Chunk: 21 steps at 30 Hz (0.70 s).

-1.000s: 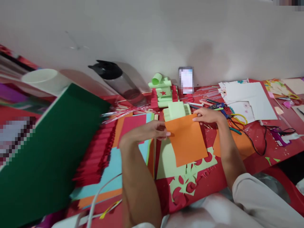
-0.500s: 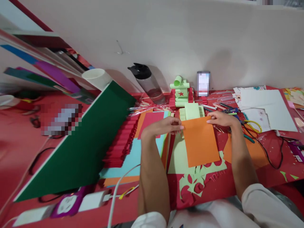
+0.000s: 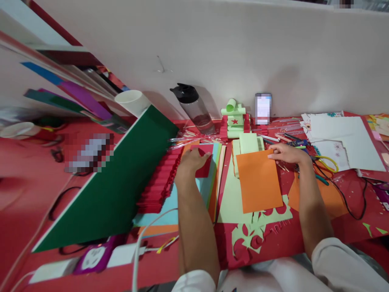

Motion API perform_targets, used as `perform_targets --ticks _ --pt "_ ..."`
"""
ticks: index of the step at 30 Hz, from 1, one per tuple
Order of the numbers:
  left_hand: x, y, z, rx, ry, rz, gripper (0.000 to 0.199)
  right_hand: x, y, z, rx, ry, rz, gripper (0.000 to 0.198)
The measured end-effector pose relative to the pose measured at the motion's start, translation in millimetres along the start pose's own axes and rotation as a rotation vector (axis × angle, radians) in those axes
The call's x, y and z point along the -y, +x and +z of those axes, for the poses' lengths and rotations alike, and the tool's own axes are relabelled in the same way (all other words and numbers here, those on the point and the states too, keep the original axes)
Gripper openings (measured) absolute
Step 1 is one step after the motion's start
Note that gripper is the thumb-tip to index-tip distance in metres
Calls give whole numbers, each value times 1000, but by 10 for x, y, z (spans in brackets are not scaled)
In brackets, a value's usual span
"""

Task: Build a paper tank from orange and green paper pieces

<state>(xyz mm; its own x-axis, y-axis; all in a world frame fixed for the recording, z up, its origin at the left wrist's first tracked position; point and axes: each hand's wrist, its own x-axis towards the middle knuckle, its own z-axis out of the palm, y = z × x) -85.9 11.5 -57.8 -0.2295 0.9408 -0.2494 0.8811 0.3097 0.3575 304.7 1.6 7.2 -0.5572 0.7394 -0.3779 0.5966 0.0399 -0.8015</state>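
Note:
My right hand [image 3: 285, 154] pinches the top right corner of an orange sheet of paper [image 3: 259, 182]. The sheet lies over pale green paper [image 3: 227, 202] and partly covers a folded pale green paper piece [image 3: 248, 143]. Away to the left, my left hand [image 3: 192, 161] is over the stack of coloured paper, with thumb and fingers apart. Under and beside it are a small red sheet [image 3: 207, 162] and light blue paper [image 3: 162, 213]. Pleated red paper [image 3: 156, 182] lies just left of that hand.
A green board [image 3: 112, 182] leans on the left, before a white cup [image 3: 132, 101] and a water bottle [image 3: 197, 109]. A green and red paper model [image 3: 235, 121] stands near the wall beside a phone [image 3: 263, 108]. Yellow-handled scissors [image 3: 330, 163] and cables lie right; green scraps [image 3: 247, 237] in front.
My left hand has let go of the orange sheet and moved left to the paper stack. My right hand still holds the sheet's corner. The view has shifted slightly.

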Motion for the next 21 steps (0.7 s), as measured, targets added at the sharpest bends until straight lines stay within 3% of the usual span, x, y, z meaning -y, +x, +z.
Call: perform_targets --ticks 4,10,21 --pt "92 38 -15 50 -81 33 40 14 -18 -8 -28 -15 15 30" --pt "9 -11 48 -224 -24 12 55 19 -28 -14 -37 -44 -1 26" --pt "-172 -6 200 -163 73 25 70 29 -34 -13 -38 -27 -25 27"
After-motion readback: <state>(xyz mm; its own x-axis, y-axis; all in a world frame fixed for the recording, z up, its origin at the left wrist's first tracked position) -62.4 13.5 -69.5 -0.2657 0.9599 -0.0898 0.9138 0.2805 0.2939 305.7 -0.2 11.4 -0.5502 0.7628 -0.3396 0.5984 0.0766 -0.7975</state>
